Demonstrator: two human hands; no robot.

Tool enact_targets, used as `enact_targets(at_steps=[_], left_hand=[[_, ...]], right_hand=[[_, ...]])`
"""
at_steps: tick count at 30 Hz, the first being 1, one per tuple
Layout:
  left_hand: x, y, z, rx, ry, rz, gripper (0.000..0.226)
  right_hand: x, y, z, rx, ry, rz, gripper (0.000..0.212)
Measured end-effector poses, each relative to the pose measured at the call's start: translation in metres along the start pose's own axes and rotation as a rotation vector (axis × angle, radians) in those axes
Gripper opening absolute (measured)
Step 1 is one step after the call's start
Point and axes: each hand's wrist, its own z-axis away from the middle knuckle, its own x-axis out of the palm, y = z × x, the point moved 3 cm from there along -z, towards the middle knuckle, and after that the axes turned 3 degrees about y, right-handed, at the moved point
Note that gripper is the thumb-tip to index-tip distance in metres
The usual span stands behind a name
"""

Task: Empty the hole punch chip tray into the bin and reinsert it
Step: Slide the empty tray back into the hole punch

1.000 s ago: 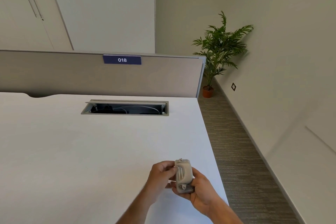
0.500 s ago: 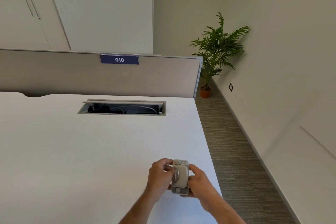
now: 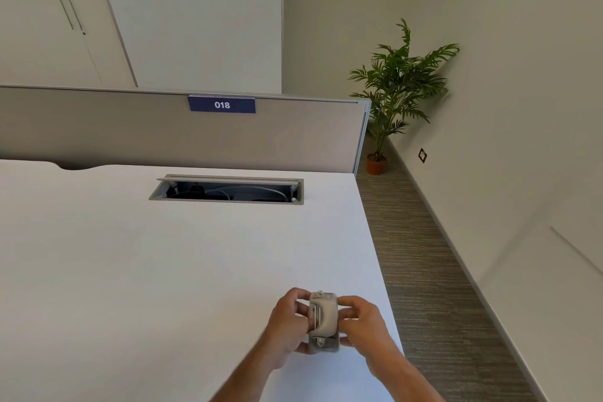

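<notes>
Both hands clamped on the hole punch, low at 6 o'clock

Our left hand (image 3: 288, 325) and right hand (image 3: 362, 323) squeeze the hole punch (image 3: 323, 320) above the desk (image 3: 163, 271); we should steady the body, slide the tray evenly. No bin shows toward 12 o'clock.

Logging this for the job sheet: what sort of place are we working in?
Most likely an office workstation: a white desk with a cable hatch, a partition screen bearing a "018" number plate, and a potted plant on the carpeted aisle.
</notes>
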Motion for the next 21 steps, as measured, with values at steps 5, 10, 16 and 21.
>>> enact_targets(at_steps=[5,10,16,21], left_hand=[[-0.003,-0.007,0.001,0.004,0.044,-0.022,0.038],[-0.005,-0.012,0.001,0.027,0.061,-0.033,0.035],[-0.018,-0.013,-0.003,0.254,0.229,-0.394,0.026],[-0.032,-0.021,-0.001,0.729,0.336,-1.024,0.034]], right_hand=[[0.000,0.000,0.003,-0.001,0.095,-0.019,0.006],[0.016,0.001,0.005,-0.015,0.019,0.047,0.012],[0.017,0.005,0.000,0.025,0.019,0.021,0.011],[0.020,0.016,0.000,0.069,0.024,0.026,0.012]])
